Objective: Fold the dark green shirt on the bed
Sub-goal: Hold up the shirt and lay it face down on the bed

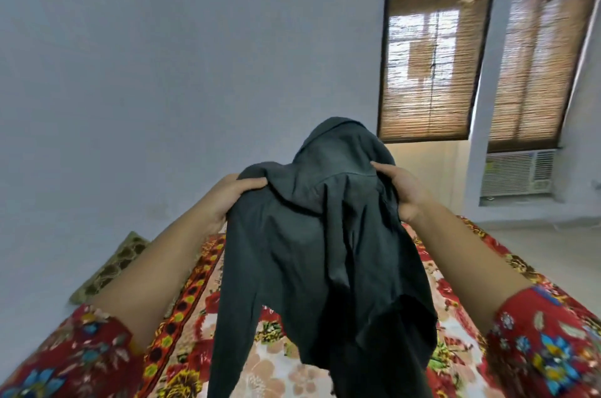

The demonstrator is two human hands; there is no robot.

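Left hand (227, 199) grips the dark green shirt (309, 251) at one shoulder, thumb on top, fingers curled under the cloth. The right hand (403, 192) holds the other shoulder, thumb laid on the fabric, fingers hidden behind it. Both forearms reach fwd out of red floral sleeves (546, 342).

Shirt is up in the air btwn the two hands. Its collar end is bunched above & beyond them, and the rest hangs crumpled back toward the person, w/ one long piece dangling under the left hand. Can't tell if the bottom touches anything, as it runs off the frame's edge.

Below the hands & shirt is the bed (195, 326) w/ a red-orange floral spread. Outside the left forearm a brown patterned cushion (110, 267) lies at the bed's edge, against the wall (162, 72), which is plain & pale.

Up & beyond the right hand are two windows (432, 56) w/ bamboo blinds (540, 72) down, daylight thru the slats. An AC unit (517, 173) sits under the farther window, at approx. hand level.
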